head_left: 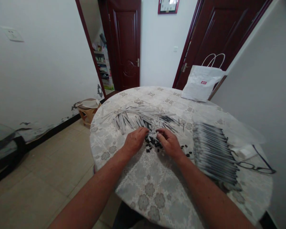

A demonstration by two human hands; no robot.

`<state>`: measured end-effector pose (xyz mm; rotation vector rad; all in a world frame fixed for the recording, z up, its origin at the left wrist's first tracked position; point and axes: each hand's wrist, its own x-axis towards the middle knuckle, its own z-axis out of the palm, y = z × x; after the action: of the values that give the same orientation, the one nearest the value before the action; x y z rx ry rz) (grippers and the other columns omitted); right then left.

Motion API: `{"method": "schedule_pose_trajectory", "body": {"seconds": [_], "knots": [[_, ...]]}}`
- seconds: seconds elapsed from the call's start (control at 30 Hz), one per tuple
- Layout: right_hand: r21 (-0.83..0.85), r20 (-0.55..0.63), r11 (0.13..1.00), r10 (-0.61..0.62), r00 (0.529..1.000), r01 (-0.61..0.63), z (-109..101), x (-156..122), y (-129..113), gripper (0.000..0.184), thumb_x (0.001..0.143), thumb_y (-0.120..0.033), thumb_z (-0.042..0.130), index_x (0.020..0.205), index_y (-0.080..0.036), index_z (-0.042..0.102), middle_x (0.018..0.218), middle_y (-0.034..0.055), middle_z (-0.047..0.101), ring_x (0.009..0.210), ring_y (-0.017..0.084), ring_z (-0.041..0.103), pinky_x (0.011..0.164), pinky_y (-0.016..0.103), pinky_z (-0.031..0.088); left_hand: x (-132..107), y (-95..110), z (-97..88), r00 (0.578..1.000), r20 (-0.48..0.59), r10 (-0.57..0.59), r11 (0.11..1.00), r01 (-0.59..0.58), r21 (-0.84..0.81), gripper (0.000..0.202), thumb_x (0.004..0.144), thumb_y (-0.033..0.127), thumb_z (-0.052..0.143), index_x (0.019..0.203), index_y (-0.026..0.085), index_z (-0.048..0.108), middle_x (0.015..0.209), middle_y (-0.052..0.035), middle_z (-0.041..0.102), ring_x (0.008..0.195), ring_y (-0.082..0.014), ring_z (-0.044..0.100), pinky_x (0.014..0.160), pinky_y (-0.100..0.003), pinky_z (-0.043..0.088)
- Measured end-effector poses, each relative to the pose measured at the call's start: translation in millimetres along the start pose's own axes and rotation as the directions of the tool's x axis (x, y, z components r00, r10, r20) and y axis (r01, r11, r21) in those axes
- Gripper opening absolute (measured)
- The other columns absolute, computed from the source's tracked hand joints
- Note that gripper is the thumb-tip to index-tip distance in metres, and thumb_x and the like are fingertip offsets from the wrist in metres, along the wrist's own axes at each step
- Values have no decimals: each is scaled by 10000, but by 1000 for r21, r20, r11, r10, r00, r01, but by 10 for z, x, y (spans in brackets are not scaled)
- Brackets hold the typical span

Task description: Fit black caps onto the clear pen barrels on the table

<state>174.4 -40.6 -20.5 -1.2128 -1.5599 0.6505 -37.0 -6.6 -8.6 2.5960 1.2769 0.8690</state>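
Observation:
Both my hands rest on a round table (143, 187) covered with a flower-patterned cloth. My left hand (135, 140) and my right hand (168, 142) lie side by side with fingers curled down over a heap of small black caps (153, 143). What the fingertips pinch is hidden. Just beyond the hands spreads a loose pile of clear pen tubes and dark refills (143, 117). To the right lies a neat row of assembled pens (213, 151) on a clear plastic sheet.
A white paper bag (201, 83) stands at the table's far right edge. Black-framed glasses (256, 165) lie at the right rim. A small stool (88, 111) stands on the tiled floor to the left. Dark red doors are behind.

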Motion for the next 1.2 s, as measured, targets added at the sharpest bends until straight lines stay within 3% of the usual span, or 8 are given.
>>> {"method": "schedule_pose_trajectory", "body": {"seconds": [0.13, 0.3, 0.43, 0.5, 0.6, 0.77, 1.0, 1.2], "knots": [[-49, 138, 998, -39, 990, 46, 35, -37, -80, 384, 1026, -394, 434, 1292, -206, 637, 986, 63, 720, 777, 186, 660, 762, 324, 524, 5, 74, 66, 999, 2, 48, 998, -48, -33, 256, 1024, 243, 447, 1197, 225, 635, 1082, -66, 702, 974, -205, 667, 825, -303, 512], [-118, 147, 986, -96, 985, 114, 52, -48, -123, 344, 996, -336, 484, 1262, -195, 649, 1042, 79, 728, 934, 205, 667, 861, 331, 508, -13, 219, 92, 998, -2, 58, 989, -57, -140, 264, 1003, 215, 473, 1212, 230, 634, 1140, -81, 688, 1053, -212, 658, 891, -316, 515], [6, 21, 999, 50, 999, -50, 52, -9, -40, 340, 987, -384, 485, 1210, -203, 667, 795, 7, 681, 666, 154, 610, 634, 264, 484, -22, 309, 59, 969, -180, -171, 915, 88, -395, 212, 950, 233, 568, 1137, 218, 667, 1187, -104, 669, 1064, -229, 655, 924, -352, 526], [102, -62, 991, 97, 993, -91, 45, 13, -14, 348, 973, -412, 509, 1199, -195, 659, 834, 18, 695, 636, 143, 596, 588, 254, 470, -16, 321, 48, 913, -141, -383, 785, 241, -571, 156, 921, 278, 618, 1040, 203, 686, 1001, -84, 703, 874, -214, 686, 771, -328, 560], [183, -120, 980, 99, 988, -76, 41, 21, -34, 359, 960, -418, 532, 1205, -183, 650, 931, 54, 727, 640, 138, 599, 585, 259, 476, -5, 327, 43, 825, 79, -560, 448, 382, -808, 189, 876, 350, 681, 941, 174, 697, 827, -66, 700, 665, -183, 663, 523, -263, 511], [134, 88, 991, 4, 996, -16, 86, -34, -119, 327, 968, -389, 539, 1200, -208, 684, 967, 53, 747, 753, 164, 662, 695, 286, 518, -12, 348, 83, 821, 362, -441, -42, 384, -922, 339, 799, 376, 794, 1028, 140, 713, 964, -114, 735, 681, -144, 656, 484, -214, 506], [-263, 150, 952, -119, 982, 155, -14, -1, -68, 302, 957, -265, 557, 1232, -189, 657, 1064, 91, 711, 894, 196, 649, 838, 322, 499, -28, 102, 140, 730, 363, -579, -304, 220, -927, 196, 864, 310, 726, 915, 139, 645, 888, -84, 747, 680, -147, 703, 506, -217, 542], [-549, 450, 763, -75, 890, 342, -84, -7, -152, 188, 976, -226, 551, 1081, -204, 705, 1049, 79, 671, 965, 197, 628, 852, 285, 453, -11, -25, 155, 633, 364, -683, -374, 124, -919, 112, 900, 252, 623, 914, 146, 591, 784, -88, 741, 710, -203, 751, 560, -264, 575]]}}
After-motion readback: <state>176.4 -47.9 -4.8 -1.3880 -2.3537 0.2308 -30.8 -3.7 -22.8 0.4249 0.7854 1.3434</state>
